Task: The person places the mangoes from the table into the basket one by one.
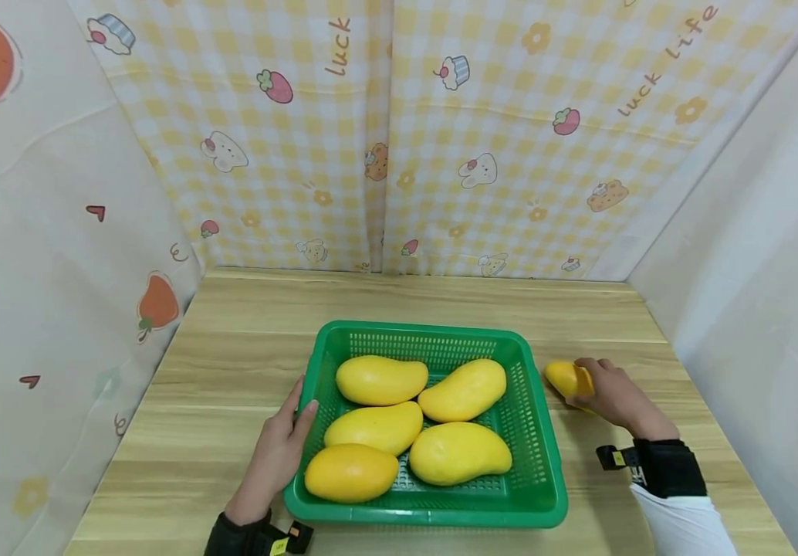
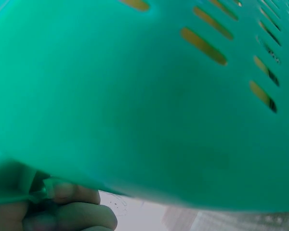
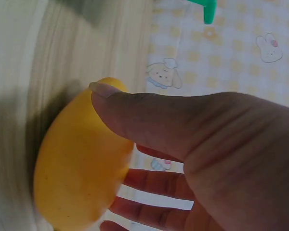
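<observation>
A green plastic basket [image 1: 427,516] with slotted walls stands mid-table and holds several yellow mangoes [image 1: 461,454]. My left hand [image 1: 275,452] grips its left rim, the thumb over the top edge. From the left wrist, the basket's outer wall [image 2: 135,120] fills most of the view, and curled fingers [image 2: 84,214] show under the rim. To the right of the basket, my right hand [image 1: 617,395] holds another mango [image 1: 567,378] at the tabletop. In the right wrist view, the thumb [image 3: 139,113] lies across this mango [image 3: 77,168], with the other fingers at its far side.
The wooden table [image 1: 253,309] meets a yellow checked cloth [image 1: 288,170] at the back. White sheets hang at the left [image 1: 59,309] and right [image 1: 753,216]. A black strap with a small camera [image 1: 670,467] sits on each wrist.
</observation>
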Action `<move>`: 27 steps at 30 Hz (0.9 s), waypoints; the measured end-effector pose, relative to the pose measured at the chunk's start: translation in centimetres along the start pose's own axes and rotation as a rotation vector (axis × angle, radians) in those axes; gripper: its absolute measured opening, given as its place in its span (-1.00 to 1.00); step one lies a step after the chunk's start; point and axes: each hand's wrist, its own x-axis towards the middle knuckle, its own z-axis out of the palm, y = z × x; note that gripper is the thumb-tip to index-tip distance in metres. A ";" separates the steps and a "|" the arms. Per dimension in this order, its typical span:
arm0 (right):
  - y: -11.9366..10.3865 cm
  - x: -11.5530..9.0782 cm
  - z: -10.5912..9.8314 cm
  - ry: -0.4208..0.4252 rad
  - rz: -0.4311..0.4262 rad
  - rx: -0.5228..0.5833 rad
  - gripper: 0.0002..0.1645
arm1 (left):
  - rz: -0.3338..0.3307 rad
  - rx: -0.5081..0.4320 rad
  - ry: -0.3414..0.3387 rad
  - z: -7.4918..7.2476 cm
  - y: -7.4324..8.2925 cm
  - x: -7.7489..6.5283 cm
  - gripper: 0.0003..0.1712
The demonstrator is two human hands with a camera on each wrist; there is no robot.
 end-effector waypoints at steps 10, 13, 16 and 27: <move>0.9 0.6 1.1 0.076 -0.019 -0.039 -0.28 | -0.011 0.006 -0.003 0.0 0.0 0.1 -0.30; 1.2 0.8 1.4 0.102 -0.029 -0.032 -0.27 | -0.014 0.005 -0.003 0.0 0.0 0.1 -0.30; 1.5 0.9 1.6 0.106 -0.032 -0.022 -0.25 | -0.020 0.002 -0.005 -0.1 0.0 0.1 -0.30; 2.2 1.0 2.1 0.070 0.006 0.005 -0.20 | -0.028 -0.005 -0.014 0.0 -0.1 -0.1 -0.29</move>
